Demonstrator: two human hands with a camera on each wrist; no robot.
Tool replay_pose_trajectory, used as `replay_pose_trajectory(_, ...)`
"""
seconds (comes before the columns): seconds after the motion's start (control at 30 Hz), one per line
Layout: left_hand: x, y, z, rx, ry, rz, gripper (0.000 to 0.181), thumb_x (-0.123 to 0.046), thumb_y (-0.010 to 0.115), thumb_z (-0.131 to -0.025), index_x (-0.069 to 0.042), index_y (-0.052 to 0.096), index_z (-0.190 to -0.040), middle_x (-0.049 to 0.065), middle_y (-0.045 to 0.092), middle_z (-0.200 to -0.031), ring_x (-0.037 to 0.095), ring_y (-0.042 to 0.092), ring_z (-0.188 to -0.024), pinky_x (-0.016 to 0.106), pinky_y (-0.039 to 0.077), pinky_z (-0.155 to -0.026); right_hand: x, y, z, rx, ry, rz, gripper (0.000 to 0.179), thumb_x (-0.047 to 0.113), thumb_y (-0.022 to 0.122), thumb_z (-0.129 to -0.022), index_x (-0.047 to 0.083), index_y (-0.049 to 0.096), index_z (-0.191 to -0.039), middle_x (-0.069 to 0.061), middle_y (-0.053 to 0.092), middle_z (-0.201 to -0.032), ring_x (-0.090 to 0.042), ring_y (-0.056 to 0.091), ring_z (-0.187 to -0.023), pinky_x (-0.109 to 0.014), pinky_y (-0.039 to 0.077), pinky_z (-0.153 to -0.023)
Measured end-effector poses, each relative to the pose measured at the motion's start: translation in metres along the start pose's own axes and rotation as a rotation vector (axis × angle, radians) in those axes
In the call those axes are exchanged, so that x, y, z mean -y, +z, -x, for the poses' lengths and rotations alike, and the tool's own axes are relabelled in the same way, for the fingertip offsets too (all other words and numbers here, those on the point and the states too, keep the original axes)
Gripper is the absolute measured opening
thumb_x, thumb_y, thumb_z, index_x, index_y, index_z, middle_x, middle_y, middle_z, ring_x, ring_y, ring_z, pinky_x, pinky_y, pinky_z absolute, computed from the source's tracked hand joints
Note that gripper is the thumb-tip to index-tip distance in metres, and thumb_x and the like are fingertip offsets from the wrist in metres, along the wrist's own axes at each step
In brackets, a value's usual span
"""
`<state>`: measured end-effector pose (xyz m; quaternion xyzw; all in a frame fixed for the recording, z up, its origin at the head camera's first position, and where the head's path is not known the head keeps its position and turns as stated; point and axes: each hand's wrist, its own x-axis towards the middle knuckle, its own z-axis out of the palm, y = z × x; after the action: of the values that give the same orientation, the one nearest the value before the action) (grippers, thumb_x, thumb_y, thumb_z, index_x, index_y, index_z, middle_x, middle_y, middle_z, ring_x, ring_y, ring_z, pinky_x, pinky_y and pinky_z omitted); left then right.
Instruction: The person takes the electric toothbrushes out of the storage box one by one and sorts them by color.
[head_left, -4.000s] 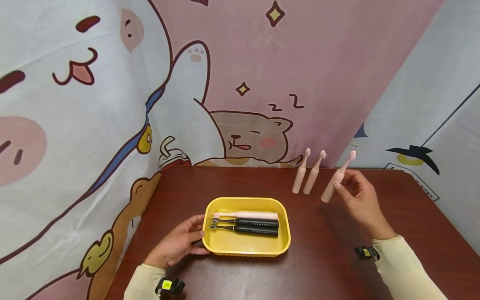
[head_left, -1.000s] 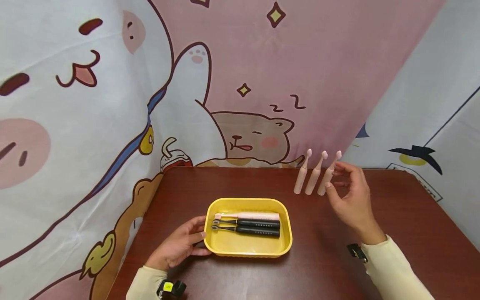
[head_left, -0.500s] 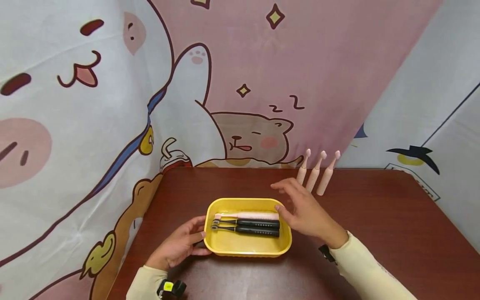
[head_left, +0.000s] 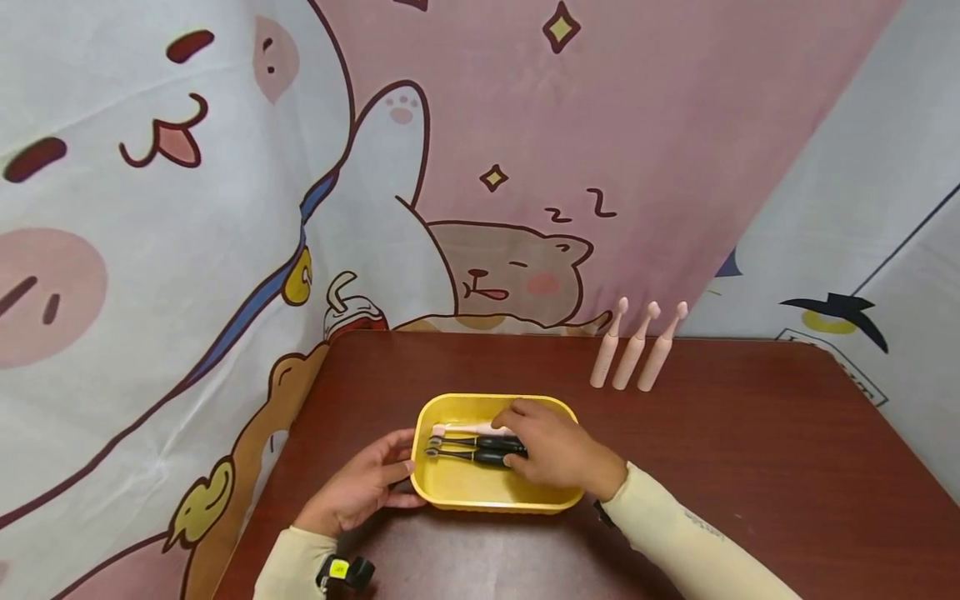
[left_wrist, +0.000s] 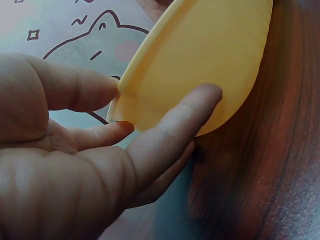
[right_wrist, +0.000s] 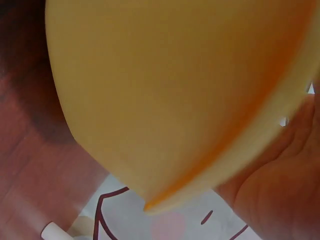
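Observation:
A yellow tray (head_left: pixel 495 495) holds a pink electric toothbrush (head_left: pixel 474 429) and two black electric toothbrushes (head_left: pixel 483 457), lying side by side with their heads to the left. My left hand (head_left: pixel 366 482) touches the tray's left end from outside; in the left wrist view its fairly straight fingers (left_wrist: pixel 175 120) lie against the wall. My right hand (head_left: pixel 551 446) reaches over the right rim, thumb and fingers spread across the handles, whose right ends it hides. Its fingertips are largely hidden by the tray in the right wrist view.
Three pink electric toothbrushes (head_left: pixel 632 354) stand upright in a row at the back right of the dark wood table (head_left: pixel 750 433). Behind the table hangs a cartoon-printed cloth (head_left: pixel 645 150), which also runs along the left side.
My right hand set the third pink toothbrush upright beside the other two, let go, then moved left and down into the tray. My left hand stays at the tray's left end.

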<state>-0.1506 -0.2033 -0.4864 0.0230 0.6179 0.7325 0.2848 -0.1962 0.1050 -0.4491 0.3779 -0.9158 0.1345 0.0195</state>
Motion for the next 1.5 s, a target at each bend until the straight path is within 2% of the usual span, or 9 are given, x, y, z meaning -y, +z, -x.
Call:
replay_pose_trajectory(0.27,-0.002,0.002,0.001,0.009,0.005,-0.011,0.058,-0.005,0.044,-0.103,-0.002,0.018,-0.155,0.031,0.028,-0.152,0.041,0.056,-0.122,0.054,0.056,-0.088,0.002,0.009,0.002,0.051,0.006,0.034,0.034,0.028,0.08,-0.079,0.021,0.069,-0.111,0.006,0.057,-0.097,-0.01,0.054,-0.083,-0.03,0.051,-0.078)
replay_pose_trajectory(0.53,-0.001,0.001,0.0,0.003,-0.001,-0.013,0.058,-0.006,0.045,-0.103,-0.003,0.018,-0.155,0.031,0.028,-0.152,0.038,0.059,-0.119,0.053,0.057,-0.087,0.003,0.019,0.004,0.08,0.056,0.038,0.032,0.026,0.08,-0.078,0.024,0.068,-0.107,0.008,0.057,-0.095,-0.01,0.056,-0.081,-0.029,0.05,-0.068)
replay_pose_trajectory(0.97,-0.002,0.002,0.002,0.023,0.004,-0.009,0.059,-0.006,0.044,-0.104,-0.004,0.016,-0.155,0.032,0.026,-0.152,0.039,0.057,-0.122,0.052,0.057,-0.089,0.01,0.022,0.003,0.128,0.01,0.102,0.028,0.014,0.077,-0.075,0.023,0.07,-0.1,0.009,0.061,-0.088,-0.011,0.059,-0.078,-0.032,0.049,-0.065)
replay_pose_trajectory(1.13,-0.001,0.001,0.001,0.028,0.013,-0.011,0.059,-0.005,0.044,-0.104,-0.003,0.017,-0.155,0.031,0.027,-0.152,0.038,0.057,-0.122,0.052,0.057,-0.088,0.015,0.019,0.0,0.159,0.013,0.109,0.024,0.009,0.074,-0.072,0.024,0.069,-0.091,0.009,0.061,-0.085,-0.011,0.057,-0.075,-0.031,0.046,-0.06)
replay_pose_trajectory(1.33,-0.001,0.002,0.002,0.029,0.013,-0.009,0.058,-0.005,0.044,-0.103,-0.003,0.017,-0.155,0.032,0.026,-0.152,0.038,0.057,-0.121,0.052,0.057,-0.088,0.019,0.02,-0.001,0.173,0.005,0.147,0.018,0.012,0.076,-0.074,0.024,0.067,-0.084,0.008,0.059,-0.079,-0.012,0.053,-0.067,-0.032,0.043,-0.055)
replay_pose_trajectory(1.5,-0.001,0.001,0.001,0.032,0.012,-0.008,0.059,-0.005,0.044,-0.104,-0.004,0.016,-0.155,0.032,0.027,-0.151,0.038,0.058,-0.12,0.052,0.057,-0.087,0.018,0.019,0.0,0.183,-0.011,0.141,0.02,0.017,0.079,-0.073,0.026,0.066,-0.085,0.008,0.059,-0.079,-0.013,0.055,-0.071,-0.034,0.046,-0.058)
